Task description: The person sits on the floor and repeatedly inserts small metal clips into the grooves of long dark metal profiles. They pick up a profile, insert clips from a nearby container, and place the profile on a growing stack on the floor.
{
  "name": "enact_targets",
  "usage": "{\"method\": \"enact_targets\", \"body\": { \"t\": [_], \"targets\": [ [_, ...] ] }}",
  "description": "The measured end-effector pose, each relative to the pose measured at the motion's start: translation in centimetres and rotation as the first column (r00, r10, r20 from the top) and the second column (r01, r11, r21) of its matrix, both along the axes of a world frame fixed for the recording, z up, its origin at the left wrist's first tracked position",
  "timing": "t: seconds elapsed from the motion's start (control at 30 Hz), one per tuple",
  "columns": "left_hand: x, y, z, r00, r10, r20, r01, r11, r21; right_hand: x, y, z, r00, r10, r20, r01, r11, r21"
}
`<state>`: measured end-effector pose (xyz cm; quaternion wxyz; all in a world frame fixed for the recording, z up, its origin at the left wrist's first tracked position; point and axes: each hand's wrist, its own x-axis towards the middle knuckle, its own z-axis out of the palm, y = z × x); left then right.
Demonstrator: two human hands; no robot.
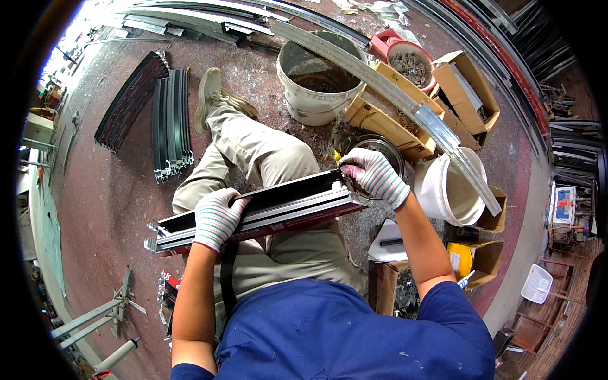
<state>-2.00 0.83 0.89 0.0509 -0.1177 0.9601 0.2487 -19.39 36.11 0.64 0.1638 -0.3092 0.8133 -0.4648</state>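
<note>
A long black-and-silver metal profile [285, 207] with a dark red underside lies across my lap, its left end lower than its right. My left hand [215, 217], in a white glove with thin stripes, is closed around its left part, thumb on the upper face. At the right end, my right hand [378, 175], gloved the same way, has its fingers pinched together right at the profile's tip. What sits between those fingers is too small or hidden to make out.
Stacked dark profiles [171, 123] lie on the floor to the left. Ahead stands a dirty white bucket [310, 104]. A long metal strip [373, 79] slants over it, past a wooden box [380, 123], to a white bucket [437, 190]. A yellow box [464, 258] is at right.
</note>
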Motion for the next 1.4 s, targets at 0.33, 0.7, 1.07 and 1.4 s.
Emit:
{"method": "enact_targets", "body": {
  "t": [0.33, 0.7, 1.07, 1.4],
  "targets": [
    [-0.7, -0.4, 0.3, 0.996, -0.044, 0.079, 0.043, 0.999, 0.013, -0.8, 0.0, -2.9, 0.923, 0.070, 0.378, 0.014, 0.976, -0.215],
    [-1.0, -0.2, 0.3, 0.997, -0.068, 0.029, 0.067, 0.997, 0.029, -1.4, 0.0, -5.1, 0.838, 0.152, 0.524, 0.027, 0.947, -0.319],
    [-0.2, -0.2, -1.5, 0.999, -0.017, -0.036, 0.019, 0.998, 0.066, -6.4, 18.9, -3.8, 0.454, -0.611, -0.648, 0.771, 0.634, -0.058],
    [-0.4, 0.1, -0.6, 1.000, 0.011, 0.000, -0.011, 0.998, 0.065, -8.8, 26.2, -3.2, 0.490, -0.424, -0.762, 0.872, 0.234, 0.430]
  ]
}}
